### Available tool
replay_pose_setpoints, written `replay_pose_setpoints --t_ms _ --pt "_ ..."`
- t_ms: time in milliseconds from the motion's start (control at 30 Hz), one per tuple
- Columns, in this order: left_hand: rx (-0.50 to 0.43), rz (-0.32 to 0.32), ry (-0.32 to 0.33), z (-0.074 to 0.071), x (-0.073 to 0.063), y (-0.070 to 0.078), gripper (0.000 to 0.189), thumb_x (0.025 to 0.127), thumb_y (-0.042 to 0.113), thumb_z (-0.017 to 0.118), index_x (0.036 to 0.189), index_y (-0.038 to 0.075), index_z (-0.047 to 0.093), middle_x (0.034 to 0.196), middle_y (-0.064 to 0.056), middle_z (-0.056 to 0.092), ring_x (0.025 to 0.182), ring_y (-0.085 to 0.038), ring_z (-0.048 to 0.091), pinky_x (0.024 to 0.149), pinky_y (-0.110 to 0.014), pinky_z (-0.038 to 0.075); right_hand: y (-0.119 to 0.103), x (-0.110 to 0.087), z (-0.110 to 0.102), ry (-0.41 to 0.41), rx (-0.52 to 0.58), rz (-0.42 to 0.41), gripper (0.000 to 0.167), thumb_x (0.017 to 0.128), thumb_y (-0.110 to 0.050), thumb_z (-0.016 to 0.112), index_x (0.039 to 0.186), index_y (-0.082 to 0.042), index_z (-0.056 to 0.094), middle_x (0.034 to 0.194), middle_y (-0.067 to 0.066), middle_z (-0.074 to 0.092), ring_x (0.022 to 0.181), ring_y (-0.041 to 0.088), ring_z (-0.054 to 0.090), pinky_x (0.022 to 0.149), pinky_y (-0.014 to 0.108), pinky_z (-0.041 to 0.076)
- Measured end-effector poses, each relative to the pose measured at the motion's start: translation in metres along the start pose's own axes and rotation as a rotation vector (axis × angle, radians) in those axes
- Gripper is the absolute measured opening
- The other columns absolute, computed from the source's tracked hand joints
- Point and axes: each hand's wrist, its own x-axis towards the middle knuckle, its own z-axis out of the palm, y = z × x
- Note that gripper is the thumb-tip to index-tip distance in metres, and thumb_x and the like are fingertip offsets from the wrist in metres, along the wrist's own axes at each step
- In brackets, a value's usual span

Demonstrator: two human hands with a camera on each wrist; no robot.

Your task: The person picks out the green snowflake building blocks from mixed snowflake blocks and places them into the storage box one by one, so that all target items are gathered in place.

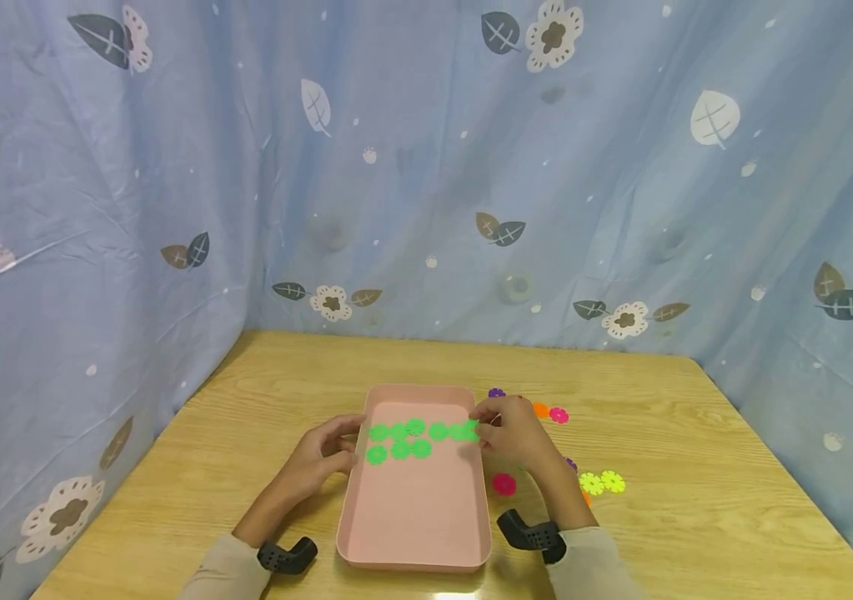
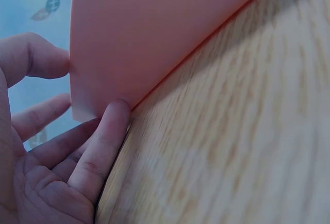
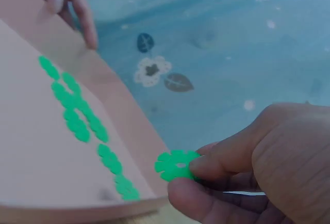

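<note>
A pink tray (image 1: 418, 521) stands on the wooden table, with several green flower-shaped discs (image 1: 399, 450) lying flat in its far half. My right hand (image 1: 512, 429) is at the tray's far right side. Between thumb and fingers it pinches a green notched disc (image 3: 172, 165), held beside the tray's rim in the right wrist view. At the left side, my left hand (image 1: 321, 457) touches the tray with loosely bent fingers. One fingertip (image 2: 119, 111) rests against the outer wall low by the table, and another meets the rim in the left wrist view.
Right of the tray lie loose discs: a pink one (image 1: 504, 484), yellow ones (image 1: 602, 482), an orange one (image 1: 540, 410) and a purple one (image 1: 497, 392), some partly hidden by my right arm. A blue patterned curtain (image 1: 426, 167) hangs behind the table.
</note>
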Motion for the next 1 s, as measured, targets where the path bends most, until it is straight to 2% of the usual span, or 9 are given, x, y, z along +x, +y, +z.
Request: replay_pose_setpoints --t_ms 200,367,433,500,600,667,767,900,1000 --pt "0.0 0.003 -0.014 0.0 -0.001 -0.002 0.062 0.09 0.002 0.059 0.149 -0.009 0.04 0.143 -0.035 0.047 0.103 -0.033 0.063 0.078 -0.035 0.062 -0.006 0.001 0.022 0.028 -0.016 0.015 0.015 0.09 0.006 0.066 0.103 0.005 0.074 0.09 0.013 0.071 0.069 0.018 0.067 0.061 0.028 0.06" --pt "-0.002 0.009 -0.003 -0.001 0.0 -0.002 0.062 0.09 0.001 0.059 0.148 -0.009 0.04 0.143 -0.035 0.048 0.103 -0.034 0.063 0.077 -0.035 0.062 -0.01 0.004 0.037 0.041 -0.166 -0.064 0.018 0.088 0.009 0.066 0.102 0.004 0.077 0.098 0.014 0.073 0.08 0.017 0.062 0.064 0.025 0.054" --pt "-0.008 0.011 -0.002 0.0 0.0 -0.002 0.062 0.09 0.0 0.059 0.148 -0.009 0.04 0.142 -0.035 0.048 0.103 -0.034 0.063 0.077 -0.035 0.062 -0.012 0.005 0.042 0.042 -0.214 -0.087 0.019 0.086 0.01 0.064 0.097 0.003 0.078 0.091 0.009 0.07 0.075 0.015 0.055 0.059 0.023 0.046" --pt "-0.007 0.009 -0.003 0.0 0.0 -0.002 0.062 0.091 0.001 0.059 0.149 -0.009 0.04 0.142 -0.035 0.048 0.102 -0.033 0.064 0.077 -0.035 0.062 -0.013 0.007 0.045 0.032 -0.251 -0.099 0.018 0.086 0.012 0.062 0.086 0.001 0.077 0.074 0.004 0.057 0.064 0.013 0.043 0.054 0.021 0.035" --pt "-0.006 0.005 -0.005 0.001 -0.001 -0.003 0.062 0.091 0.002 0.059 0.149 -0.008 0.04 0.142 -0.035 0.048 0.102 -0.032 0.064 0.077 -0.035 0.062 -0.013 0.008 0.049 0.016 -0.268 -0.092 0.022 0.084 0.013 0.058 0.074 -0.002 0.07 0.065 -0.001 0.036 0.056 0.01 0.025 0.049 0.021 0.022" --pt "-0.005 0.005 -0.006 0.001 -0.001 -0.004 0.062 0.091 0.002 0.059 0.149 -0.008 0.04 0.143 -0.035 0.048 0.103 -0.032 0.063 0.077 -0.036 0.062 -0.013 0.008 0.05 0.002 -0.289 -0.088 0.026 0.084 0.014 0.056 0.066 -0.005 0.063 0.064 -0.002 0.024 0.055 0.01 0.017 0.049 0.021 0.017" --pt "-0.007 0.016 -0.008 0.001 -0.001 -0.004 0.062 0.091 0.001 0.058 0.149 -0.009 0.04 0.142 -0.035 0.048 0.103 -0.035 0.064 0.077 -0.036 0.062 -0.014 0.008 0.052 0.0 -0.312 -0.083 0.027 0.083 0.014 0.055 0.065 -0.005 0.061 0.062 -0.003 0.025 0.054 0.009 0.017 0.048 0.021 0.017" --pt "0.002 0.022 -0.011 -0.001 0.0 -0.004 0.061 0.091 0.001 0.058 0.149 -0.009 0.04 0.142 -0.035 0.048 0.103 -0.037 0.064 0.076 -0.036 0.062 -0.013 0.008 0.053 0.013 -0.332 -0.079 0.024 0.082 0.013 0.055 0.073 -0.002 0.071 0.064 0.0 0.038 0.051 0.008 0.023 0.047 0.019 0.022" --pt "0.009 0.014 -0.011 0.0 0.0 -0.003 0.061 0.091 0.002 0.058 0.149 -0.008 0.041 0.142 -0.035 0.048 0.103 -0.035 0.064 0.077 -0.036 0.062 -0.012 0.008 0.054 0.017 -0.338 -0.086 0.025 0.081 0.014 0.054 0.07 -0.004 0.068 0.061 -0.001 0.036 0.051 0.007 0.022 0.046 0.018 0.021"
